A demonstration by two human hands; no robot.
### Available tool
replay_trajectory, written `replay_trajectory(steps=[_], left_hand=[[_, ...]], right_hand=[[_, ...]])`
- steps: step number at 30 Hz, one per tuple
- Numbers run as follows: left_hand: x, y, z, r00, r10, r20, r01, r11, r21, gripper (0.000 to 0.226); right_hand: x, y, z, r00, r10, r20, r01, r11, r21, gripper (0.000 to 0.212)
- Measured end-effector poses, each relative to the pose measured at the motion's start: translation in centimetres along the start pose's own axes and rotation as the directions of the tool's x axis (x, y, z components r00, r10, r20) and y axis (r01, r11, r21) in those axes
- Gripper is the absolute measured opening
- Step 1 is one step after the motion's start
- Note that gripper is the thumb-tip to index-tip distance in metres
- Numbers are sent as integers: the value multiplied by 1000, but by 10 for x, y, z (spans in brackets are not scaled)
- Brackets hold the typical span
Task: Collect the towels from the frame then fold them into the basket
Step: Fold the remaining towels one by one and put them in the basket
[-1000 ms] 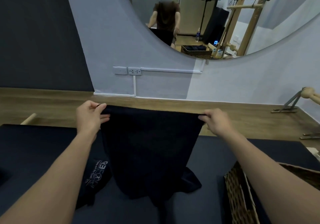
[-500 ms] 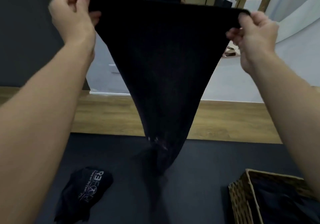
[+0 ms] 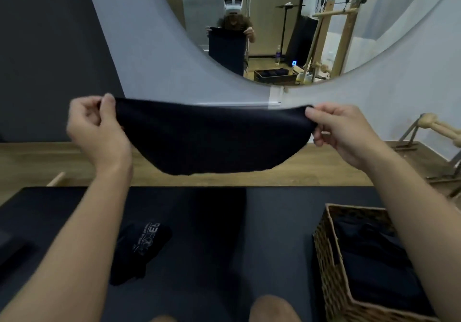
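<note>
Both hands, left hand [image 3: 98, 132] and right hand [image 3: 341, 132], pinch the towel [image 3: 212, 142] by its top corners above the mat [image 3: 274, 222]. A loose pinch could drop a corner, spoiling the fold before the basket [image 3: 331, 266].

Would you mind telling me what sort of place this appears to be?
Likely a pilates or fitness studio, though I can't be sure: a large round wall mirror reflects a wooden exercise frame, a dark mat covers the surface in front, and a wicker basket holds dark towels.
</note>
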State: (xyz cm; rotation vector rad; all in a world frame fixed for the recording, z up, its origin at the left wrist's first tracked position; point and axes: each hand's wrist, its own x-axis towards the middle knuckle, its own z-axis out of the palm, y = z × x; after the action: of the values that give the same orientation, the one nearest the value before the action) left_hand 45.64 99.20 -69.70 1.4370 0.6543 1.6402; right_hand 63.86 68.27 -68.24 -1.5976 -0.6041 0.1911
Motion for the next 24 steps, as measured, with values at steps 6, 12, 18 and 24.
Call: replay_trajectory(steps=[6,12,18,24], left_hand=[[-85,-57,-50,988,-134,73,122,982,143,14],[-128,-155,-78,863,-466,196,353,832,428,15],[-114,-254,-50,701,-697,148,566,671,478,3],[-86,-367,31,628,-775,68,645,567,512,12]], right_hand=[[-42,77,-18,816,445,369,-362,891,-274,11],[-30,164,0,633,674,380,-537,737,-411,12],[38,256,43,774,623,113,-551,751,-365,13],[131,353,84,830,548,-108,-536,728,-428,14]])
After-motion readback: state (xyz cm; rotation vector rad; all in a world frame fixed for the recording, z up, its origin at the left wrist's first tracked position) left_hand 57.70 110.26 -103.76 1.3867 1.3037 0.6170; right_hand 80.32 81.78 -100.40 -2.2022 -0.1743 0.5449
